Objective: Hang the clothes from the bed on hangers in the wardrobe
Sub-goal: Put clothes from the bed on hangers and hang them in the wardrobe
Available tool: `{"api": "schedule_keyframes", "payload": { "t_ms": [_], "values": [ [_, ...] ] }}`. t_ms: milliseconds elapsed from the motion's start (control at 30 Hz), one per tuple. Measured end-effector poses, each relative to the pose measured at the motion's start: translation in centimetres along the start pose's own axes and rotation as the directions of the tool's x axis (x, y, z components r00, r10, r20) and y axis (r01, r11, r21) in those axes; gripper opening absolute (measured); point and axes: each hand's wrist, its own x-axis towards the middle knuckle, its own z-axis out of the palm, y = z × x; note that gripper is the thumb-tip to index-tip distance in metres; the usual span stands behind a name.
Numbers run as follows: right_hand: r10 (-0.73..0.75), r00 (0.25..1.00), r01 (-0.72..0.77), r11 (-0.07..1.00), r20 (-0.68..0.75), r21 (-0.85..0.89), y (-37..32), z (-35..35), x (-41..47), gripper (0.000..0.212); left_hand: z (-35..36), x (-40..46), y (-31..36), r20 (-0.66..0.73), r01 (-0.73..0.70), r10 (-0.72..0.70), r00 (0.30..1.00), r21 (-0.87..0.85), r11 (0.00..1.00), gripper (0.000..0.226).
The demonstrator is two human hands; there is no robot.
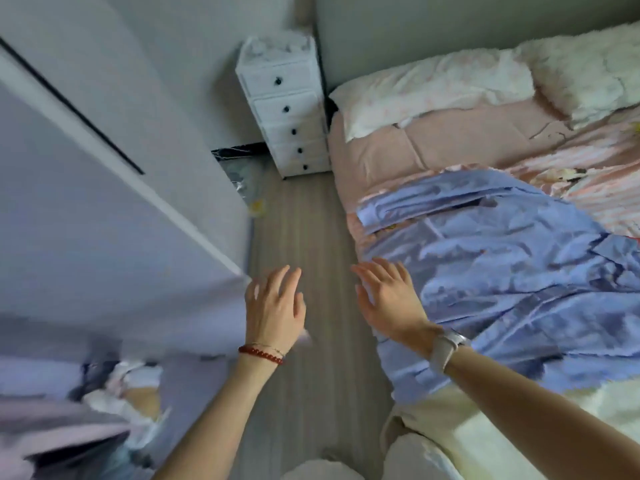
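While both arms reach forward: neither hand holds anything, fingers are spread loose on both.
Left hand (275, 306): hovers over the strip of wood floor (304, 230) between wardrobe and bed, palm down, fingers fanned and pointing ahead. Red bead bracelet (260, 354) plus a thin chain on the wrist.
Right hand (386, 296): palm down too, fingers splayed, sitting right at the near edge of the blue garment. Can't honestly tell if the fingertips touch the cloth or just float above it. Pale watch (446, 348) on that wrist.
Blue garment (502, 271): crumpled light-blue clothing spread out on the bed, draping over the side nearest the floor strip. Looks shirt-like but the folds make the exact type hard to call.
Bed (381, 150): pink cover, a pale pillow (433, 88) at the head, a fluffy white thing beside it, cut off by the right edge. A striped pink patterned cloth lies past the blue one, also cut off.
Wardrobe (121, 168): white door or panel fills the left side, tilted by the wide lens; the inside isn't visible, so no hangers can be made out.
Drawer unit (287, 109): narrow white chest with dark knobs, standing at the wall between wardrobe and bed.
Bottom left: smeary, blurred patch, looks like a reflection or pile of fabric, can't make it out.
Bottom centre: pale clothing of the person, cropped.
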Motion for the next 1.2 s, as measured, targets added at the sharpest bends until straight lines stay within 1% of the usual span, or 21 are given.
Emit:
{"api": "schedule_keyframes", "payload": {
  "t_ms": [100, 200, 267, 367, 467, 533, 633, 700, 767, 867, 933, 1000, 1033, 1133, 1200],
  "values": [
    [-0.238, 0.968, 0.235, 0.971, 0.075, 0.052, -9.3, 3.2, 0.1, 0.037, -3.6, -7.0, -8.6, -0.089, 0.160, -0.159, 0.983, 0.009, 0.987, 0.036],
    [-0.415, 0.905, 0.399, 0.905, 0.098, 0.145, -18.5, 5.3, 0.8, 0.042, -7.8, -13.2, -15.9, -0.193, 0.342, -0.329, 0.924, 0.036, 0.939, 0.038],
    [-0.521, 0.849, 0.497, 0.845, 0.091, 0.198, -24.4, 6.3, 1.3, 0.044, -10.9, -16.8, -19.7, -0.286, 0.460, -0.423, 0.859, 0.073, 0.885, 0.039],
    [-0.649, 0.756, 0.611, 0.746, 0.086, 0.263, -32.6, 7.3, 2.1, 0.044, -15.4, -21.3, -24.3, -0.416, 0.607, -0.518, 0.747, 0.111, 0.787, 0.039],
    [-0.732, 0.675, 0.675, 0.663, 0.092, 0.323, -40.1, 8.2, 3.3, 0.045, -19.8, -24.8, -28.3, -0.530, 0.711, -0.550, 0.645, 0.153, 0.687, 0.041],
    [-0.778, 0.624, 0.702, 0.599, 0.072, 0.385, -45.1, 8.9, 4.2, 0.041, -22.6, -26.9, -30.7, -0.619, 0.764, -0.533, 0.577, 0.178, 0.620, 0.040],
    [-0.812, 0.580, 0.690, 0.529, 0.060, 0.494, -52.4, 9.7, 5.5, 0.035, -26.4, -29.8, -34.1, -0.749, 0.832, -0.454, 0.482, 0.230, 0.505, 0.034],
    [-0.828, 0.559, 0.646, 0.469, 0.046, 0.602, -57.5, 10.1, 6.0, 0.034, -28.1, -31.6, -36.4, -0.791, 0.880, -0.443, 0.423, 0.243, 0.407, 0.033],
    [-0.835, 0.547, 0.546, 0.411, 0.061, 0.730, -62.6, 10.6, 6.4, 0.028, -28.7, -33.1, -38.3, -0.761, 0.912, -0.517, 0.392, 0.250, 0.325, 0.040],
    [-0.854, 0.498, 0.422, 0.387, 0.147, 0.820, -69.2, 11.3, 6.3, 0.023, -27.9, -34.8, -40.0, -0.676, 0.920, -0.624, 0.392, 0.304, 0.249, 0.048],
    [-0.867, 0.445, 0.364, 0.403, 0.224, 0.840, -72.4, 11.7, 5.7, 0.026, -27.5, -35.3, -40.4, -0.659, 0.918, -0.641, 0.392, 0.320, 0.233, 0.050],
    [-0.872, 0.401, 0.336, 0.425, 0.281, 0.841, -74.7, 12.0, 5.0, 0.038, -27.6, -35.4, -40.6, -0.671, 0.921, -0.632, 0.388, 0.315, 0.231, 0.051],
    [-0.875, 0.380, 0.331, 0.433, 0.302, 0.839, -75.4, 12.3, 4.8, 0.041, -27.5, -35.4, -40.6, -0.677, 0.919, -0.623, 0.392, 0.321, 0.230, 0.049],
    [-0.893, 0.317, 0.291, 0.413, 0.321, 0.863, -76.3, 13.5, 4.4, 0.032, -27.2, -35.5, -40.9, -0.678, 0.912, -0.611, 0.408, 0.329, 0.243, 0.044],
    [-0.890, 0.328, 0.289, 0.415, 0.318, 0.863, -76.3, 13.8, 4.9, 0.021, -27.0, -35.7, -41.1, -0.682, 0.916, -0.612, 0.400, 0.312, 0.251, 0.042]
  ]
}}
